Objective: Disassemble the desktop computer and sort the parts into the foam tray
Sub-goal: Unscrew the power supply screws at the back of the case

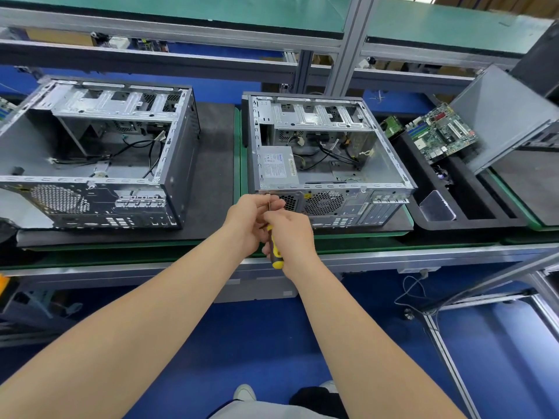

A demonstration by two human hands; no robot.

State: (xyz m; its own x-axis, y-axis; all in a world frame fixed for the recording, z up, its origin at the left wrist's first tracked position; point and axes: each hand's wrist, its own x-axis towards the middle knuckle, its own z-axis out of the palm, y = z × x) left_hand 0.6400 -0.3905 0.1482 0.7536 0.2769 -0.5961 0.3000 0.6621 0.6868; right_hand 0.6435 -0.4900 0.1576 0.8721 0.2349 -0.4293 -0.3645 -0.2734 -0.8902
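An open desktop case (329,158) lies on its side in the middle of the bench, with a grey power supply (278,167) in its near left corner and loose cables inside. My right hand (290,234) grips a yellow-and-black screwdriver (276,252) whose shaft points up at the case's rear top-left corner. My left hand (251,219) pinches the shaft near the tip. To the right sits the black foam tray (472,207), holding a green motherboard (441,133) and a clear plastic box (437,205).
A second, stripped case (90,152) lies at the left on a black mat. A grey side panel (502,116) leans over the tray at the right. The aluminium bench rail (393,255) runs just below my hands. Above stands a shelf frame post (348,46).
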